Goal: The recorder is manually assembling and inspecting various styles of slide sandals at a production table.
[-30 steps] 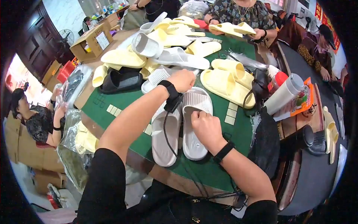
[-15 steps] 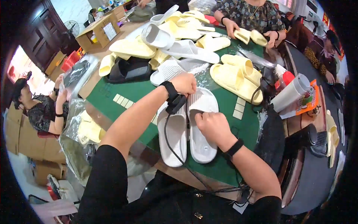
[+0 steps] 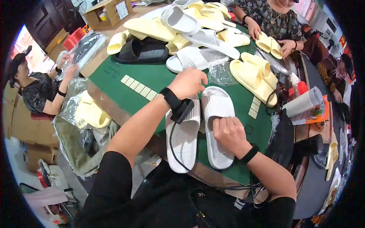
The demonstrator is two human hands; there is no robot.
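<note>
A pair of white slippers lies side by side in front of me, toes pointing away. My left hand [image 3: 189, 83] is over the toe of the left white slipper [image 3: 181, 152], its fingers loosely bent and apart, nothing visible in them. My right hand [image 3: 229, 133] is closed at the strap opening of the right white slipper [image 3: 219, 100]; its fingertips are hidden inside. A small black device [image 3: 182, 111] is strapped at my left wrist, with a cable running down across the left slipper.
Yellow slippers [image 3: 150, 29], white ones and a black slipper [image 3: 142, 51] are heaped at the back of the green mat [image 3: 110, 85]. A yellow pair [image 3: 253, 78] and a white bottle [image 3: 304, 102] stand to the right. Across the table, a person handles small yellow slippers [image 3: 269, 45]; another sits left.
My left hand has come off the right slipper's toe and its fingers have loosened. The right hand stays closed at the right slipper's strap. The view has shifted slightly.
</note>
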